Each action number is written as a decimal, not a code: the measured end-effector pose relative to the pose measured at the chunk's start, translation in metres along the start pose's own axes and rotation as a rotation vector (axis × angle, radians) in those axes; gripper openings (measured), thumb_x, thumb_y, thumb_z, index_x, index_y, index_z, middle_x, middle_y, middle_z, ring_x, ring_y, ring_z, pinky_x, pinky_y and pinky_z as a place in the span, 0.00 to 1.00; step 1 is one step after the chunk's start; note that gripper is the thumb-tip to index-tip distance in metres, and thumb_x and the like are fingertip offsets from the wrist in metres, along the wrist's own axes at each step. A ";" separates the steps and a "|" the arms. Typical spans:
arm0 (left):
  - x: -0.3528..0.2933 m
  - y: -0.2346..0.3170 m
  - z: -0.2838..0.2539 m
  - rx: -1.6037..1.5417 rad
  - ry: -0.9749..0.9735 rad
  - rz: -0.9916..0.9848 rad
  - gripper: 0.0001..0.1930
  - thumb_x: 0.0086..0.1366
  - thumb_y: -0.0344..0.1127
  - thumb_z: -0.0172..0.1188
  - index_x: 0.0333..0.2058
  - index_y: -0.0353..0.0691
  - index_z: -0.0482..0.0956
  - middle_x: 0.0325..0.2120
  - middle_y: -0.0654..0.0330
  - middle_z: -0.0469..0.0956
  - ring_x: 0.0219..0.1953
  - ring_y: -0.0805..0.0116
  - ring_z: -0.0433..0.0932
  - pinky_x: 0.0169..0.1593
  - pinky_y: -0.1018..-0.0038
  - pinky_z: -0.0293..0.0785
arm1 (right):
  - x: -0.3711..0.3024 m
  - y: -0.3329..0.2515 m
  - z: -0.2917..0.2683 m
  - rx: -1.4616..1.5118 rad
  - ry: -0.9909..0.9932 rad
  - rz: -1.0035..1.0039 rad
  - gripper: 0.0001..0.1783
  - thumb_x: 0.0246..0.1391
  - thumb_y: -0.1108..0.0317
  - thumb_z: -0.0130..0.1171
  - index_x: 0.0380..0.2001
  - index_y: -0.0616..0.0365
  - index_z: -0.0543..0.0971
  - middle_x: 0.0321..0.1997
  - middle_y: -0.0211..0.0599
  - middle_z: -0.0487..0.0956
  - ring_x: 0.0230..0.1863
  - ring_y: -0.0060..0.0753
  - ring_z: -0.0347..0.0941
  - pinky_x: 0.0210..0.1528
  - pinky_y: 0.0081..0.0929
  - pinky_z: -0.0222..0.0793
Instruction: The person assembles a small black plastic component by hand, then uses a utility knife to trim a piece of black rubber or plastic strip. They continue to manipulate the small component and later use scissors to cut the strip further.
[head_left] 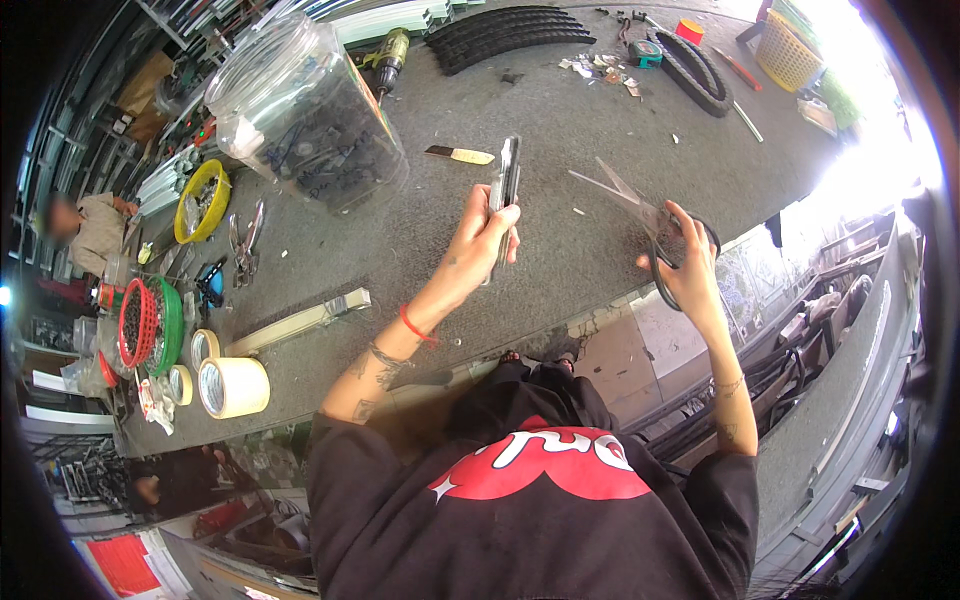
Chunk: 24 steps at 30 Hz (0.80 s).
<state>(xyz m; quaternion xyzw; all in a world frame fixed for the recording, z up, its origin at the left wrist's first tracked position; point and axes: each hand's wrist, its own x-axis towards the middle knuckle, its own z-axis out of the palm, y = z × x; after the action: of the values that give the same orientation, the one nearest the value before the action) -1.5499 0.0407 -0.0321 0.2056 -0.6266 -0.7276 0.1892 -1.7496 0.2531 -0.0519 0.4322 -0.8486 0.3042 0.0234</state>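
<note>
My left hand (482, 235) is closed around a narrow bar-shaped piece (507, 170), dark with a shiny silvery face, held upright above the grey worktable (420, 250). What exactly the piece is, I cannot make out. In my right hand (688, 262) is a pair of scissors (632, 200) with black handles; my fingers are through the loops. The blades stand slightly apart and point up and left, with nothing between them. A small knife (460, 154) with a pale handle lies on the table just beyond my left hand.
A large clear plastic jar (300, 120) of dark parts stands at the far left, beside a green drill (390, 60). Tape rolls (234, 387), a strip bundle (300, 322) and baskets (202, 202) sit left. Black ribbed strips (510, 35) and a tape measure (645, 53) lie far back. Another person (95, 230) is at left.
</note>
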 end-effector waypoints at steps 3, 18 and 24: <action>0.004 0.003 -0.014 0.088 -0.094 -0.016 0.10 0.66 0.39 0.49 0.38 0.38 0.65 0.25 0.63 0.70 0.21 0.79 0.70 0.24 0.81 0.69 | 0.017 0.008 -0.011 0.121 -0.238 0.059 0.42 0.40 0.49 0.67 0.55 0.58 0.64 0.45 0.48 0.72 0.50 0.42 0.69 0.55 0.40 0.56; -0.029 -0.012 0.048 -0.124 -0.072 -0.204 0.17 0.56 0.38 0.63 0.39 0.37 0.68 0.21 0.67 0.70 0.19 0.81 0.68 0.21 0.83 0.66 | 0.025 -0.028 0.028 1.123 -0.565 -0.019 0.56 0.46 0.23 0.17 0.48 0.68 0.69 0.24 0.33 0.73 0.24 0.25 0.68 0.33 0.24 0.63; -0.036 -0.003 0.018 -0.209 -0.015 -0.197 0.13 0.57 0.31 0.59 0.39 0.35 0.67 0.16 0.67 0.65 0.17 0.80 0.64 0.21 0.80 0.62 | 0.015 0.029 -0.002 0.912 -0.447 0.070 0.28 0.60 0.48 0.43 0.48 0.62 0.72 0.28 0.32 0.76 0.28 0.21 0.70 0.34 0.21 0.65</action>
<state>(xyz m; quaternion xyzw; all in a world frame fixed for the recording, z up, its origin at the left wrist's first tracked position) -1.5294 0.0750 -0.0309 0.2400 -0.5254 -0.8055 0.1325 -1.7807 0.2562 -0.0597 0.4245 -0.6276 0.5444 -0.3600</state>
